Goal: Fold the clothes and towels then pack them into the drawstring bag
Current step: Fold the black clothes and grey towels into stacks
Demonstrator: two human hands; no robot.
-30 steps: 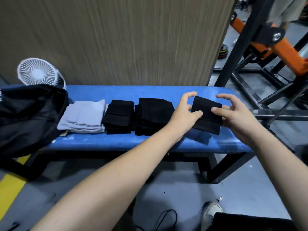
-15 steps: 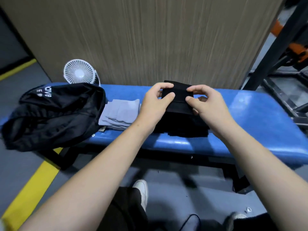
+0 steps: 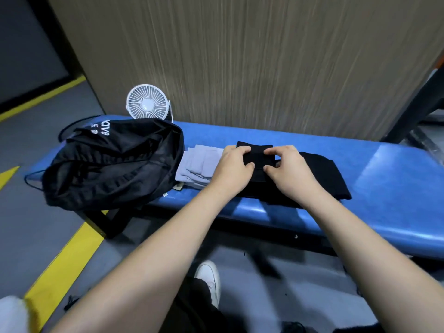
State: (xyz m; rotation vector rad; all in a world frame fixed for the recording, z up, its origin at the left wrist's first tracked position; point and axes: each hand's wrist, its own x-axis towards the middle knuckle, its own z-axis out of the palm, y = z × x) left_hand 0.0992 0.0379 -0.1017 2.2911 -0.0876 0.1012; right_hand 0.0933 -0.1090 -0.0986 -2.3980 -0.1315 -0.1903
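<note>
On the blue bench, seen from the head camera, both hands pinch a small folded black cloth above a larger stack of black folded clothes. The left hand grips its left edge, thumb over the top; the right hand closes on the right edge the same way. Just left lies a folded grey towel, and beyond it the black drawstring bag, slumped with its mouth toward the near left. A white fan stands at the far edge. The cloth looks light, soft and limp, likely to unfold if held by one corner; gripping both folded edges together, or scooping from underneath, should keep it square. The bag is floppy too and probably needs one hand to hold its mouth open.
</note>
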